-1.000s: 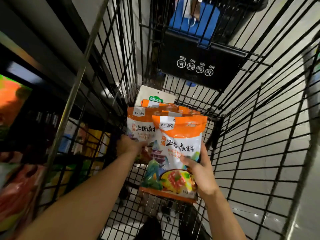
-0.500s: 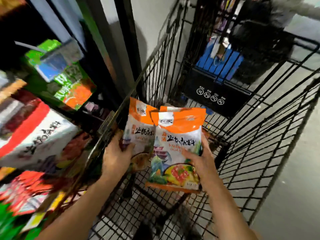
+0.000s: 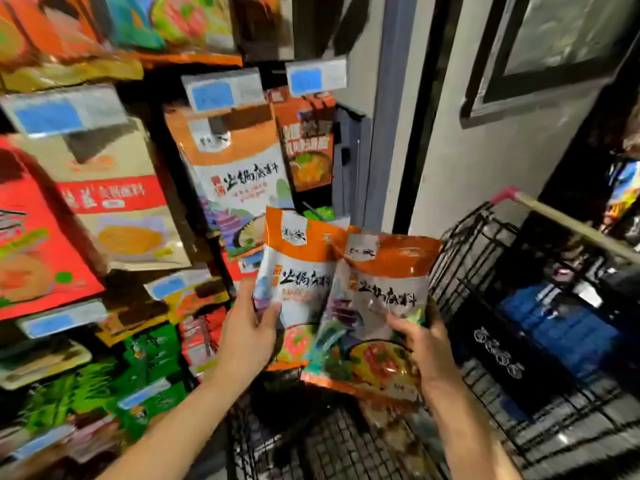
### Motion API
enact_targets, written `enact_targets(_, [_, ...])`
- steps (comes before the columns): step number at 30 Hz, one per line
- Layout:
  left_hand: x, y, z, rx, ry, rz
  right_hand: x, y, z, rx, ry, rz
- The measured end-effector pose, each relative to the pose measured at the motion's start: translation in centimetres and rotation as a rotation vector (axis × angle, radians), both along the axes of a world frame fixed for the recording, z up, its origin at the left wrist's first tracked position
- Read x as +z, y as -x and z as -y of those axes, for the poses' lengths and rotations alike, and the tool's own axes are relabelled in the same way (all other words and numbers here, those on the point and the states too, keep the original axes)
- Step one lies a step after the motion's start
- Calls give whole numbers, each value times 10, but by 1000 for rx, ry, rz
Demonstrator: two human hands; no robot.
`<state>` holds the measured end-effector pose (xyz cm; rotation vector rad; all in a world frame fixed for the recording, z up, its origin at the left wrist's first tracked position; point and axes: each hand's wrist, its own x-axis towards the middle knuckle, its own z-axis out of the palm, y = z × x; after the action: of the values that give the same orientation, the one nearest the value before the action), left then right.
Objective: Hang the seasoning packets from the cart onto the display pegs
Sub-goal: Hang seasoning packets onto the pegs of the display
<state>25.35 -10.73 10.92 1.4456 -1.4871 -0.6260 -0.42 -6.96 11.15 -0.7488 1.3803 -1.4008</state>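
The left hand (image 3: 247, 336) grips one seasoning packet (image 3: 298, 271) and the right hand (image 3: 427, 344) a second packet (image 3: 384, 299), overlapping, over the wire cart (image 3: 460, 271) holding a blue bag (image 3: 554, 327) rightward, beneath a matching hung packet (image 3: 239, 178).

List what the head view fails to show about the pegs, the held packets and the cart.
Head view, all:
- Pegs: hidden behind price tags and hung packets.
- Left packet: lower part covered by the left hand and the right packet.
- Hang holes on both: lost in motion blur.
- Cart: what lies below is blocked by the right hand, arms and packets.
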Motion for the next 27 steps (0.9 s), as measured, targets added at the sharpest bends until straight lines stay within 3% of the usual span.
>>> enact_targets(9, [127, -54, -14, -27, 366, 45, 98, -41, 17, 70, 257, 59])
enact_targets(13, [160, -62, 2, -37, 472, 42, 138, -36, 33, 114, 267, 180])
enact_targets(17, [201, -59, 23, 40, 501, 12, 167, -26, 57, 188, 309, 267])
enact_targets(23, [269, -42, 48, 142, 517, -201, 228, -13, 94, 223, 391, 310])
enact_targets(27, [291, -45, 65, 227, 530, -106, 260, -16, 114, 272, 424, 349])
